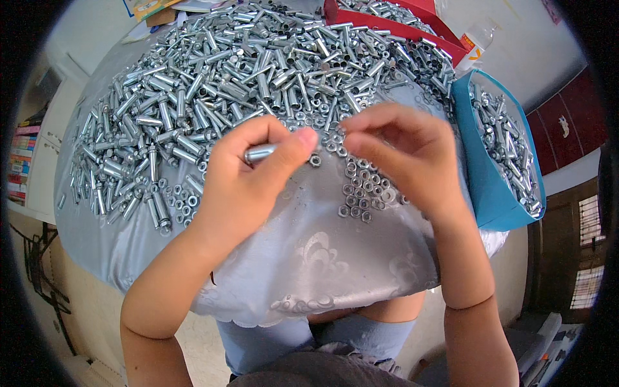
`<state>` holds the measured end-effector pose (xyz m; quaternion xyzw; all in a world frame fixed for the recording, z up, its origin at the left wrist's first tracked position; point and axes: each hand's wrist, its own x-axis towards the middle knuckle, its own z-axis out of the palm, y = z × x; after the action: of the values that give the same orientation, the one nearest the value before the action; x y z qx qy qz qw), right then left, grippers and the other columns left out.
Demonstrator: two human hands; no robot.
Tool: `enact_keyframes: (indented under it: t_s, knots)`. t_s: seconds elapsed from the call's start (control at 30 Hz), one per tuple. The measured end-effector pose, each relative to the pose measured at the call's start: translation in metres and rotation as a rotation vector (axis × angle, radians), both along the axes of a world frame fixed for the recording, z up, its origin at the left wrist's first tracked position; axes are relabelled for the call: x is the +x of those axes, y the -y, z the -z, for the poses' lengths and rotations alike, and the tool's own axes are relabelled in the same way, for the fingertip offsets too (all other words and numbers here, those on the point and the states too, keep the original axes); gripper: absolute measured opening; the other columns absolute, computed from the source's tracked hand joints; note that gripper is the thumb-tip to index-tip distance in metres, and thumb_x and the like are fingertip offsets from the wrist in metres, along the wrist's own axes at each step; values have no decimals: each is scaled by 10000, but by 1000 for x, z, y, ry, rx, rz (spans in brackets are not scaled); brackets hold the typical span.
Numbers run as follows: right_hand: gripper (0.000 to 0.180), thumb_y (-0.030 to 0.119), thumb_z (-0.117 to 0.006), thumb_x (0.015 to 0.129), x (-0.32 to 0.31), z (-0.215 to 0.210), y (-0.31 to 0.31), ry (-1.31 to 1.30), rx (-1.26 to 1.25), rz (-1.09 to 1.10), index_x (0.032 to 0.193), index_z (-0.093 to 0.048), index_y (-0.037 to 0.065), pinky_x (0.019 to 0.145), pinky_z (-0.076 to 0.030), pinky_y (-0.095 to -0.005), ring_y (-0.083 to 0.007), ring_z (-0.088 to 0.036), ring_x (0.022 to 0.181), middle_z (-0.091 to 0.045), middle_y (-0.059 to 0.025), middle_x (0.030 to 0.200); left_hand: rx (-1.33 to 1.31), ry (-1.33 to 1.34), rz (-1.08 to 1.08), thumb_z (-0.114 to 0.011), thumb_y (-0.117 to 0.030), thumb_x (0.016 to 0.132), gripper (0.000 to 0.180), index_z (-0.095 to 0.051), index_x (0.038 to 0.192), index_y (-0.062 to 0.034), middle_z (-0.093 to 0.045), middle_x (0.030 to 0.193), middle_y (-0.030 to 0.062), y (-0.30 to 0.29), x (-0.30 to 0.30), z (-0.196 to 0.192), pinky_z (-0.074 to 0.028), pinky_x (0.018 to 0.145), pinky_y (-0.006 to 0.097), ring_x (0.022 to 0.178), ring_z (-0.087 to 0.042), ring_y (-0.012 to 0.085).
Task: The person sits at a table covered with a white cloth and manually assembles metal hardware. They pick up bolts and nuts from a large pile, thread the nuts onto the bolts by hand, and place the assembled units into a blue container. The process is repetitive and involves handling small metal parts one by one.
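1. 2 bare hands are held above the counter (258, 277), near each other but apart, with fingertips turned inward.
2. By the left hand (242, 174), a silver metal cylinder (260, 153) is gripped nearly level between curled fingers and thumb.
3. On the right hand (412, 151), the fingers are bent and the thumb and forefinger brought close; whether something small is pinched between them cannot be told, as the tips are blurred.
4. Beneath and beside the right hand, loose hex nuts (360, 187) are gathered; 1 smaller cluster of nuts (185, 203) is seen left of the left wrist.
5. Beyond both hands, a broad heap of metal fasteners (245, 61) is spread.
6. More fasteners are held in a blue box (491, 190) at the right and a red box (367, 20) at the far side, near which a clear bottle (479, 40) is placed.
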<state>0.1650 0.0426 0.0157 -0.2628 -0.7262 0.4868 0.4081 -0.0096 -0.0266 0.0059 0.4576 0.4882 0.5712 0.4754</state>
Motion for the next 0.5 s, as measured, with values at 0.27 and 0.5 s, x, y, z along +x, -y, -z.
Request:
enact_keyframes:
  t_s: [0.27, 0.5]
  knots:
    - [111, 68, -637, 738, 26, -6, -35, 272, 264, 292, 838, -638, 18, 626, -441, -221, -79, -551, 678, -629, -40, 777, -146, 138, 37, -488, -264, 860, 302, -504, 696, -11, -232, 444, -62, -3, 3, -8, -188, 397, 233, 379, -206, 47]
    - [139, 82, -633, 728, 25, 5, -34, 542, 568, 222, 858, -637, 32, 719, -427, -288, -200, -555, 791, -603, -84, 842, -167, 122, 37, -500, -260, 849, 292, -509, 697, -11, -267, 430, -57, -3, 1, -8, -198, 401, 231, 376, -215, 46]
